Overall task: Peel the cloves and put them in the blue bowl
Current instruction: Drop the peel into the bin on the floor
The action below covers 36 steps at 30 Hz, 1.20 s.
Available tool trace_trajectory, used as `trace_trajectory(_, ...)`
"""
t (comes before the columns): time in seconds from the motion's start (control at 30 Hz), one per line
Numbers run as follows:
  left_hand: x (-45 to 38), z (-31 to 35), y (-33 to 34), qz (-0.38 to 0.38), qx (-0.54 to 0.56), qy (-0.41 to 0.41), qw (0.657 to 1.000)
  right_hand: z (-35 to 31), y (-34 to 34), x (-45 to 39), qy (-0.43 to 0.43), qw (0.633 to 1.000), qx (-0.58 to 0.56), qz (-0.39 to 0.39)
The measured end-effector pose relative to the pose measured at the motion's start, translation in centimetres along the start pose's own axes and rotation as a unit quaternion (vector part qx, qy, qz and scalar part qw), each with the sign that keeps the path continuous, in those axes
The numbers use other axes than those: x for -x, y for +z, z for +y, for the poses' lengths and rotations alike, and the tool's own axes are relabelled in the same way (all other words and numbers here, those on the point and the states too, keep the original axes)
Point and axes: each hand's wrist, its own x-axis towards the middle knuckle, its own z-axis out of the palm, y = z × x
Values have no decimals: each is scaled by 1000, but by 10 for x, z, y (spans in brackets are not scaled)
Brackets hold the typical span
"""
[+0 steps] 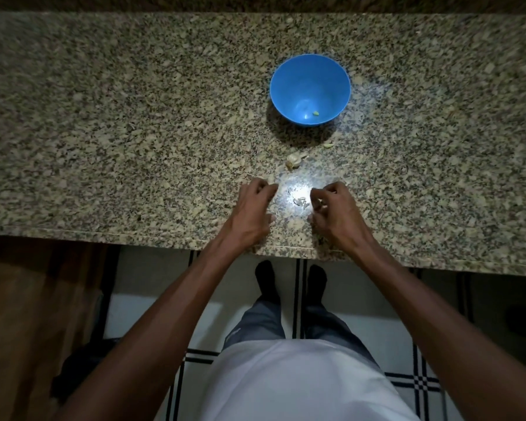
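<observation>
Counter: speckled granite countertop [134,132], lamplit.
Bowl: blue bowl [309,89] within reach, one peeled clove [315,113] inside.
Garlic: unpeeled cloves [294,161] waited between bowl and hands.
Hands: left hand [252,208] and right hand [331,211] curled; any grip impossible to tell.

White shirt [298,384]; grey trousers [261,320]; black socks [266,278]

One blue bowl [310,89], one garlic piece inside, two hands.

The bowl held one pale clove [315,113]; on the counter [134,117] lay one garlic cluster [293,161], one loose clove [328,145] near the bowl, and a few peel scraps [300,202] between the left hand [252,208] and right hand [334,211].

Speckled granite counter [134,132], tiled floor [386,314], dim
</observation>
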Motion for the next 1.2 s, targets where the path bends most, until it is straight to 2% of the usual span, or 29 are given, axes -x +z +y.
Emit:
trace_trajectory(0.1, -9, 9, 5, -1, -13, 59, 998, -16, 21, -2, 18, 1000, -12, -5)
trace_trajectory(0.23, -16, 10, 7, 24, -50, 102, 993, -29, 35, -8, 3, 999, 0, 52)
trace_trajectory(0.3, -13, 10, 9, 42, -71, 103, 991, -30, 34, -7, -2, 998, 3, 67)
trace_trajectory(0.4, -1, 13, 17, 75, -88, 92, 989, -34, 34, 2, -68, 992, 78, 74)
trace_trajectory(0.53, 9, 12, 37, 130, -102, 55, 985, -26, 41, 5, -110, 987, 100, 68)
trace_trajectory(0.6, 12, 15, 44, 160, -81, 24, 983, -24, 39, -2, -75, 994, 37, 74)
trace_trajectory(0.67, 15, 20, 44, 205, 8, -61, 977, -25, 30, -10, -8, 991, -108, 73)
trace_trajectory(0.77, 24, 16, 27, 252, 205, -227, 918, -30, 21, -14, 103, 949, -297, 23)
trace_trajectory(0.83, 36, 1, 10, 250, 311, -274, 875, -44, 20, -18, 135, 914, -381, -34)
trace_trajectory(0.9, 55, -18, -7, 267, 388, -294, 832, -71, 23, -21, 132, 893, -422, -79)
trace_trajectory(1.0, 93, -45, -32, 333, 508, -293, 739, -125, 49, -25, 86, 883, -440, -141)
trace_trajectory(1.1, 148, -81, -53, 390, 563, -298, 665, -190, 100, -12, 27, 863, -449, -232)
trace_trajectory(1.2, 230, -133, -69, 446, 588, -316, 596, -263, 172, 16, 11, 855, -422, -301)
